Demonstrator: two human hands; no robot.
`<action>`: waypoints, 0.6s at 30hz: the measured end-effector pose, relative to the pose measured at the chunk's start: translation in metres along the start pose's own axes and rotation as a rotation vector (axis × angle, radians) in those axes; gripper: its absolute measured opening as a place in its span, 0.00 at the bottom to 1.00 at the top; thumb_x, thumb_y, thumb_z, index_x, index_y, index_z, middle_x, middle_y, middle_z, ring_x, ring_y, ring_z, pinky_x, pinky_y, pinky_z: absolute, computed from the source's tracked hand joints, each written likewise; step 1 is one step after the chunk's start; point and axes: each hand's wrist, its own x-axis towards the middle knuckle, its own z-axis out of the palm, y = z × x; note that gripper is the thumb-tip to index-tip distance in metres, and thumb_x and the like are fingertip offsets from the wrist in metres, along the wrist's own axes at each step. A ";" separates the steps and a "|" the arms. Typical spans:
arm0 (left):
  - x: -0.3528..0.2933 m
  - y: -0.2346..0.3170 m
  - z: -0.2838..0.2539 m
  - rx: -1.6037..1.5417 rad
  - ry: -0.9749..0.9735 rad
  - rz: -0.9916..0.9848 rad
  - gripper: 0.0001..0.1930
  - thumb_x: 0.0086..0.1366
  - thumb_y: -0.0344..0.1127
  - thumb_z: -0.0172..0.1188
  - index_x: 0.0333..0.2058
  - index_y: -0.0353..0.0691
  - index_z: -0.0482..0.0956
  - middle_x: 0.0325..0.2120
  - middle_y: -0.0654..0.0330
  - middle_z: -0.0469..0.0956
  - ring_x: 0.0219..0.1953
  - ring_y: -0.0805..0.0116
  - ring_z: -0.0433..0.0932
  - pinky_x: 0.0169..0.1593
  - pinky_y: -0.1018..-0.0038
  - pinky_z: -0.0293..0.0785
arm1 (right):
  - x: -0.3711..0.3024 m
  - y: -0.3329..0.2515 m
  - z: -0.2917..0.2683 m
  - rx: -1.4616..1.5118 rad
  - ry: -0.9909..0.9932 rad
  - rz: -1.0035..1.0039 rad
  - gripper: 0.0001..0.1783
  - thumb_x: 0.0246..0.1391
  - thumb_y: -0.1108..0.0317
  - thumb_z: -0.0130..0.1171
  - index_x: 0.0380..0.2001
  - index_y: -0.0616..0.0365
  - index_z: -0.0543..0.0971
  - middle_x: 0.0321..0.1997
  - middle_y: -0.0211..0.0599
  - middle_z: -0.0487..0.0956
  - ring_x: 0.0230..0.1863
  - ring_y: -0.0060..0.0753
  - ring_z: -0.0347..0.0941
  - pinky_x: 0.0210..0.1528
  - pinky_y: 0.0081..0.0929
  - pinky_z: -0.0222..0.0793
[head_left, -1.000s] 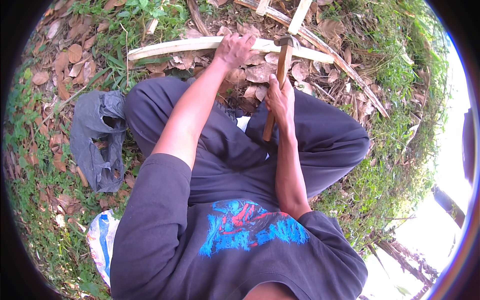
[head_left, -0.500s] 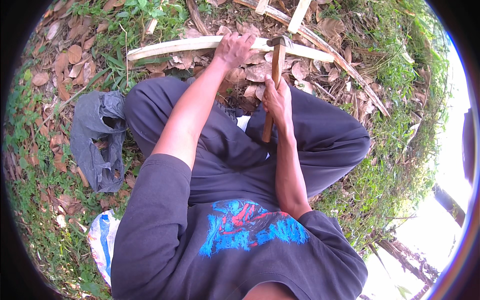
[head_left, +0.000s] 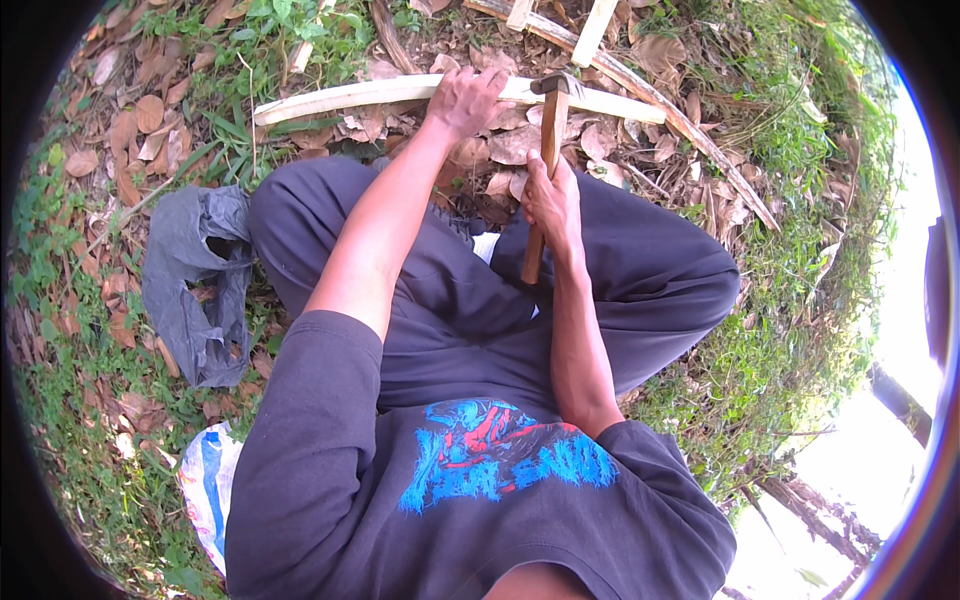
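A long pale wooden strip lies crosswise in front of my folded legs. My left hand is wrapped over the middle of it, its fingers on the far side. In my right hand is a hammer, gripped partway down its wooden handle. The dark metal head is up at the strip, right of my left hand, overlapping it in view; whether they touch I cannot tell. The handle's lower end points back toward my lap.
Beyond the strip, a weathered stick slants across dry leaves, with a short pale wood piece near it. To my left are a crumpled dark plastic bag and a white-and-blue bag. Grass grows on the right.
Hardly anything differs. The strip, the hammer and both hands hold nearly the same places, with only a tiny shift of the whole view.
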 end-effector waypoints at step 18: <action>0.022 0.024 0.006 -0.507 0.263 -0.029 0.09 0.64 0.37 0.63 0.41 0.43 0.84 0.39 0.61 0.82 0.48 0.63 0.79 0.58 0.62 0.66 | 0.001 0.002 -0.003 0.094 -0.017 0.011 0.15 0.72 0.56 0.53 0.34 0.54 0.67 0.17 0.21 0.63 0.12 0.14 0.58 0.12 0.18 0.55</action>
